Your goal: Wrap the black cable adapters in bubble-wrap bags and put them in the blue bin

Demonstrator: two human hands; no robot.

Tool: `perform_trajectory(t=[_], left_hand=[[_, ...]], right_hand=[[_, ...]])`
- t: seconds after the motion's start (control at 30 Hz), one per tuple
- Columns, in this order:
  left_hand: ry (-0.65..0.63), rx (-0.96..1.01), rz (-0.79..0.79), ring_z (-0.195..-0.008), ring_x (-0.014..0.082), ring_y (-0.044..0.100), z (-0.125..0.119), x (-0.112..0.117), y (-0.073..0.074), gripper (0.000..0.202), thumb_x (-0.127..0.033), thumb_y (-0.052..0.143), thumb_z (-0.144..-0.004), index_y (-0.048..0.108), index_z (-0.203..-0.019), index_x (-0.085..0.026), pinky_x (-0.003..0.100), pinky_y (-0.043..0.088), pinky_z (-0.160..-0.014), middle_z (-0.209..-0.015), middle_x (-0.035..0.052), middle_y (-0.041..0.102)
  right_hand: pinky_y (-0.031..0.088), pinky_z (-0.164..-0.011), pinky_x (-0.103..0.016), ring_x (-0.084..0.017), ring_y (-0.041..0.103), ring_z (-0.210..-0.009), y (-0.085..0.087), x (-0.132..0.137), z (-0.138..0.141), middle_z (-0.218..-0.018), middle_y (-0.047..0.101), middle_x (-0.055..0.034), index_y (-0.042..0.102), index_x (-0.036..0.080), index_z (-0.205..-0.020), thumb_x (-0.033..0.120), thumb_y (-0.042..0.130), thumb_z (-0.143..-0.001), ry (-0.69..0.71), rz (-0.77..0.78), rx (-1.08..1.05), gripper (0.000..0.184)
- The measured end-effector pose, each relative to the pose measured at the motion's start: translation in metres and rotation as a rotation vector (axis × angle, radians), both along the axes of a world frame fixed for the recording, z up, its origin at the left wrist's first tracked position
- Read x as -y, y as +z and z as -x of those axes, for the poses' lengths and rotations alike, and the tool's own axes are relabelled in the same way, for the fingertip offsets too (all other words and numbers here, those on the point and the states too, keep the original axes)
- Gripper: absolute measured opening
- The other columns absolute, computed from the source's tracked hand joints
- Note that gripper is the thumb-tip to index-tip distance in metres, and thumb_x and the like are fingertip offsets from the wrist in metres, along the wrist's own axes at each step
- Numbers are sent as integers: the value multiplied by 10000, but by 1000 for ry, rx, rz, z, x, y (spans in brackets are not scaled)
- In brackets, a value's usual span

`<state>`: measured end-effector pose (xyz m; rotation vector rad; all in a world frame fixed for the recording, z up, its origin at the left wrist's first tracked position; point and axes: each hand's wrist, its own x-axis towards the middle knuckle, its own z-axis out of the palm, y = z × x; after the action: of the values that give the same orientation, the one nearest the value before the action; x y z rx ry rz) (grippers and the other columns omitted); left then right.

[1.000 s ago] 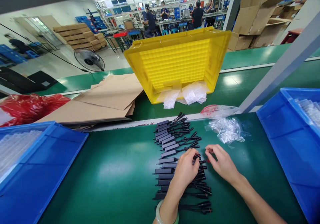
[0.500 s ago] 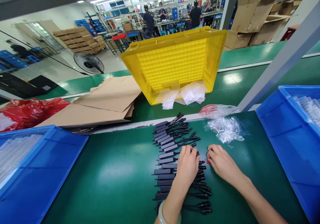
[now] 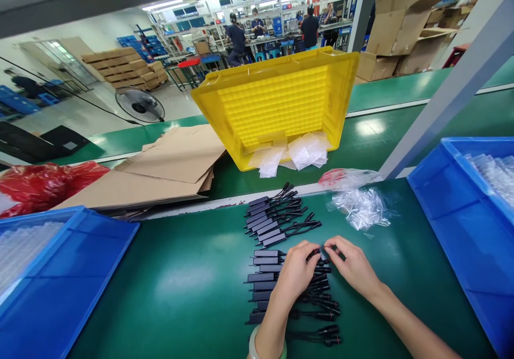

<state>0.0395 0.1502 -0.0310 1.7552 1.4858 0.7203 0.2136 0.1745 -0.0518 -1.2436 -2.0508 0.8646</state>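
Observation:
Flat black rectangular modules with short cables lie in a column on the green work surface, split into a far group (image 3: 265, 220) and a near group (image 3: 261, 287). Over the near group, my left hand (image 3: 297, 270) pinches a black cable connector (image 3: 316, 252) between thumb and fingers. Just to its right is my right hand (image 3: 353, 265), thumb and forefinger pressed together close to the connector's tip. What those fingertips hold is too small to make out. Several connector ends lower in the column carry a red ring (image 3: 337, 340). My left hand and forearm cover parts of the cables.
Blue bins with clear plastic pieces stand left (image 3: 100, 262) and right (image 3: 453, 214). A yellow crate (image 3: 277, 102) tilts behind, holding bubble-wrap pieces. Clear plastic bags (image 3: 363, 209) lie right of the modules, cardboard sheets (image 3: 172, 161) left. A grey post (image 3: 437, 86) slants at right.
My right hand has come up and left from the small red rings on the surface to the left hand's fingertips. The left hand has turned and now grips a connector; the gap between module groups is wider.

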Motion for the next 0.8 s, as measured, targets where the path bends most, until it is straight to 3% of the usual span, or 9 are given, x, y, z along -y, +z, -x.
perform_trajectory(t=[0.37,0.57,0.8], left_hand=[[7,199,61,-906,182,648,5,1,3,329,-100,540,-806,698,-1056,-244,303,481,-858,-1038,8,730],[75,168,72,-785,168,629,2,1,2,225,-117,541,-808,697,-927,-227,279,465,-744,-879,0,721],[141,118,63,-643,138,560,-3,2,2,137,-125,502,-825,613,-809,-204,244,413,-618,-706,-22,640]], right_hand=[[513,-722,-315,-195,626,-821,-8,6,14,-882,657,-43,574,220,-945,198,420,-972,24,-178,-53,158],[517,-655,-329,-197,606,-725,-8,9,15,-834,616,-55,509,223,-967,202,372,-986,10,-287,45,140],[512,-676,-322,-202,595,-771,-7,14,23,-870,615,-70,475,206,-1031,135,372,-976,58,-422,50,137]])
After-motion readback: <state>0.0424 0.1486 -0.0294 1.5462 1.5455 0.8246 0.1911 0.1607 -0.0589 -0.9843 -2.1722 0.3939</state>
